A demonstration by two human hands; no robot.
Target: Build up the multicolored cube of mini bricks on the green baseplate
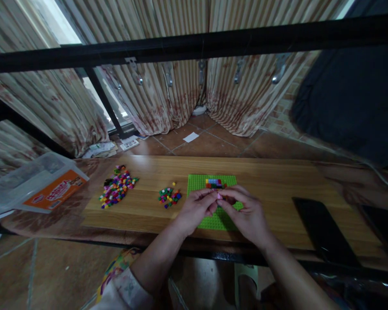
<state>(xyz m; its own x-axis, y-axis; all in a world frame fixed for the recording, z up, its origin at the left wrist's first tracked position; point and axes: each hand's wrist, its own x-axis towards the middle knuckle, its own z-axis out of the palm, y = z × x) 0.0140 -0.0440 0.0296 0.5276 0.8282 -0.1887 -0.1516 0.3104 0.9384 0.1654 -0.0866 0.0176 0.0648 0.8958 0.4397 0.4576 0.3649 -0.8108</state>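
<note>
Left hand (195, 209) and right hand (251, 212) pinched a small pink plastic brick (219, 196) between fingertips over the green studded plastic baseplate (210, 223), right of a loose multicoloured plastic brick pile (170, 197).

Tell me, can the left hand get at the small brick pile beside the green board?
Probably yes: the small brick pile lies close to the left hand, with only wooden tabletop showing between them. Its fingers seem busy with a pink piece, so it might let go first.
</note>
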